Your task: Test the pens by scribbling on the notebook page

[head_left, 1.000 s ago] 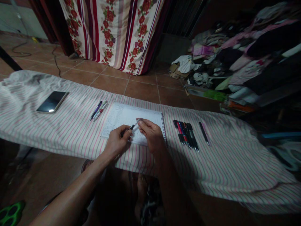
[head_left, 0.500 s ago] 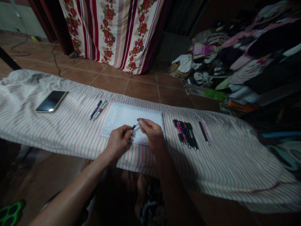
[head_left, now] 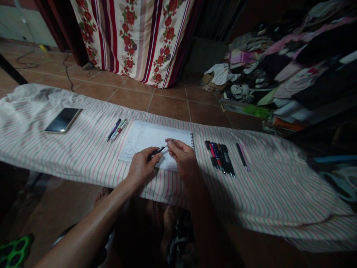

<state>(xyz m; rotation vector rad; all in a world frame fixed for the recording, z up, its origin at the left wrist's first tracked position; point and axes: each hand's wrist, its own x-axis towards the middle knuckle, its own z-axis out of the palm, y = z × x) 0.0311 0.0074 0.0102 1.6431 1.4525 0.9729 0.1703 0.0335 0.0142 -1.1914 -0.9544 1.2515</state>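
Note:
Over a spiral notebook (head_left: 152,132) with writing on its page, my two hands hold one pen (head_left: 161,149) between them. My left hand (head_left: 143,163) is closed around its dark end. The fingertips of my right hand (head_left: 181,152) pinch its pale, thin end, whose tip shows a small shiny part. Fine details of the pen are too small to make out. Right of the notebook lies a row of several pens (head_left: 220,158), mostly black, with red and blue among them. Farther right, a black pen (head_left: 242,156) rests beside a pink one (head_left: 245,157).
A purple pen (head_left: 113,130) and a white-and-red pen (head_left: 119,131) lie left of the notebook. A phone (head_left: 63,120) sits farther left on the striped cloth (head_left: 92,149). Beyond are a floral curtain (head_left: 139,41) and a heap of clothes (head_left: 279,70).
Both hands have shifted slightly, my right hand a little to the right and up. More of the pen's length shows between them. The pens and phone lie as before.

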